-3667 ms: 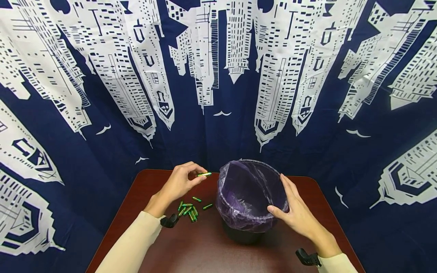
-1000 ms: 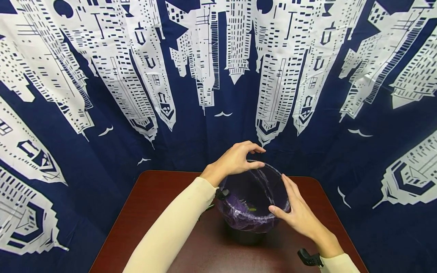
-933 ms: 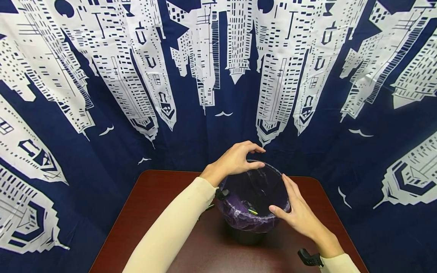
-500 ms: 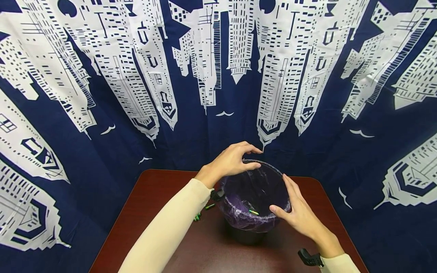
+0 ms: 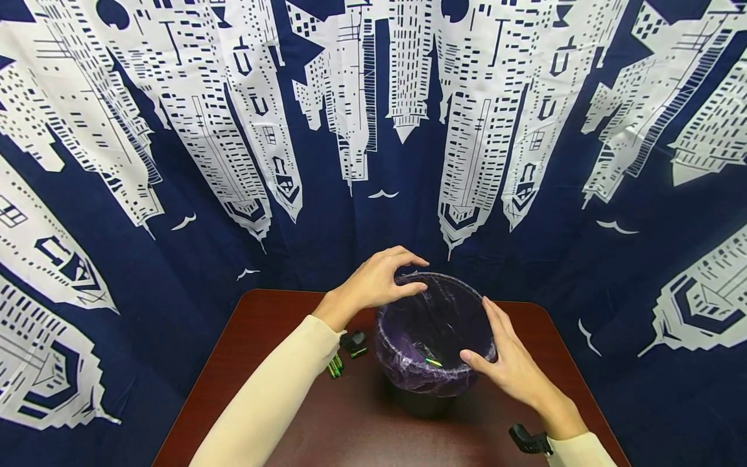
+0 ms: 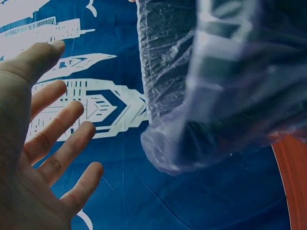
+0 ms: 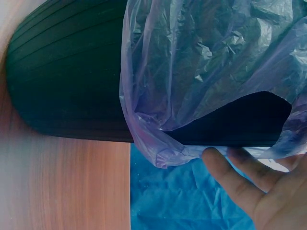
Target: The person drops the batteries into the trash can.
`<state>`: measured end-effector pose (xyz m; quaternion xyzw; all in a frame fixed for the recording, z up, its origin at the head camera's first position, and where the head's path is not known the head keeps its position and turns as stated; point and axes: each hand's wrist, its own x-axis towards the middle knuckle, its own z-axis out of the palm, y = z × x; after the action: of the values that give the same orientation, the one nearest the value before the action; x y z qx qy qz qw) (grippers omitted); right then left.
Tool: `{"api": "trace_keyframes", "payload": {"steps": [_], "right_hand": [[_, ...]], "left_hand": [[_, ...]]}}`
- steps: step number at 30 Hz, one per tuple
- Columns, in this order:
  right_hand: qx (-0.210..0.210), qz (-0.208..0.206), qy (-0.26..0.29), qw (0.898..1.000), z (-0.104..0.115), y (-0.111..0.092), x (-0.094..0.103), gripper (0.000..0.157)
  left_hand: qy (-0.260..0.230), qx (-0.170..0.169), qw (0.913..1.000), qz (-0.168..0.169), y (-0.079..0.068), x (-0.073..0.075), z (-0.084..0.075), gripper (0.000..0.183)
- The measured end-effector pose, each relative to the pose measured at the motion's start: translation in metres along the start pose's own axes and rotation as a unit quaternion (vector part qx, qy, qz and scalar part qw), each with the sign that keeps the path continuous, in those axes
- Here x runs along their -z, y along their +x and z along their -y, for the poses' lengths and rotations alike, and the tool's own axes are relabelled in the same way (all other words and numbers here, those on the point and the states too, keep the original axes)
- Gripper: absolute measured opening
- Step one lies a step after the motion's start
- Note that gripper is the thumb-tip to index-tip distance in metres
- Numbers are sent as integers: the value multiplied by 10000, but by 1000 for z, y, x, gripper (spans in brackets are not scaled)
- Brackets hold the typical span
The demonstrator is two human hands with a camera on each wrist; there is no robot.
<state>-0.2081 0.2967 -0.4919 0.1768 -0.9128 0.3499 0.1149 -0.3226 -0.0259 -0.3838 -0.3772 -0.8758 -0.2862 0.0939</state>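
Observation:
A black trash bin (image 5: 417, 403), lined with a translucent purple bag (image 5: 403, 376), stands on the table. My left hand (image 5: 376, 279) hovers over its left rim, fingers spread and nothing between them; in the left wrist view they are apart from the bag. My right hand (image 5: 504, 350) touches the bin's right rim, fingers and thumb fairly straight and set wide apart. The right wrist view shows its fingertips (image 7: 211, 155) against the bag's folded edge. Inside the bin lies one green-and-gold battery (image 5: 433, 362). Several more batteries (image 5: 334, 366) lie left of the bin, partly hidden by my left sleeve.
One battery (image 5: 358, 353) lies apart from the pile, close to the bin. The reddish-brown table (image 5: 327, 428) has rounded far corners. Behind it hangs a navy curtain (image 5: 327, 240) with white buildings. A black wrist camera (image 5: 353, 340) is on my left wrist.
Earlier my left hand pinched a battery left of the bin; then it moved over the bin and released it inside. It has since drawn back leftward, empty. My right hand stays at the rim.

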Motion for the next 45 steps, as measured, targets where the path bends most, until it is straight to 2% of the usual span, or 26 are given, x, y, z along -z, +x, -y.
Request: {"api": "trace_keyframes", "payload": {"steps": [10, 18, 26, 32, 39, 45], "right_hand": [[-14, 3, -16, 10000, 0, -1, 0, 122], [-48, 20, 4, 10000, -1, -1, 0, 122], [-18, -5, 11, 10000, -1, -1, 0, 122], [-16, -16, 5, 10000, -1, 0, 0, 122], [-24, -13, -9, 10000, -1, -1, -1, 122], [-21, -18, -2, 10000, -1, -1, -1, 122]], "left_hand": [[33, 19, 9998, -218, -24, 2, 19, 48], [-44, 397, 9983, -416, -48, 2, 36, 46], [-87, 529, 9958, -748, -71, -2, 52, 42], [-267, 669, 9935, -876, -86, -8, 69, 43], [-371, 1031, 9900, -892, -110, -18, 89, 43], [-419, 1168, 9882, -893, -129, -36, 109, 45]]}}
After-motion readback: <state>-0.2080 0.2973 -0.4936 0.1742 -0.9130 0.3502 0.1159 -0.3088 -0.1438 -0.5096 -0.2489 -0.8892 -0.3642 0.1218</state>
